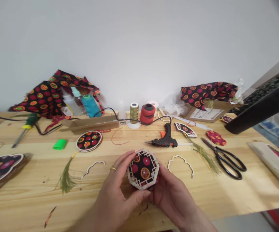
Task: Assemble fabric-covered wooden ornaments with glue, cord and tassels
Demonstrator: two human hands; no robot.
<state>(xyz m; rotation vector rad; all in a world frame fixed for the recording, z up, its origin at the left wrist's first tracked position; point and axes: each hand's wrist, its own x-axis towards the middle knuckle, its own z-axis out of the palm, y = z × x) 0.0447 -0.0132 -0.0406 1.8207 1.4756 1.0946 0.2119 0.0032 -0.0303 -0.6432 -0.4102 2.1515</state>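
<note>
My left hand (120, 190) and my right hand (170, 191) together grip an octagonal white lattice frame (143, 169) backed with black fabric dotted with red and orange circles. I hold it just above the wooden table (226, 193), near its front edge. My left thumb presses the frame's lower edge and the fingers curl round its left side; a gold ring shows on one finger. My right hand wraps the frame's right and underside.
Black glue gun (164, 139) lies just behind the frame. Scissors (226, 158) lie right, white cloud-shaped cutouts (180, 162) (93, 167) either side. Round fabric ornament with green tassel (89, 140), green cap (60, 144), screwdriver (24, 129), thread spools (147, 114), fabric piles and boxes behind.
</note>
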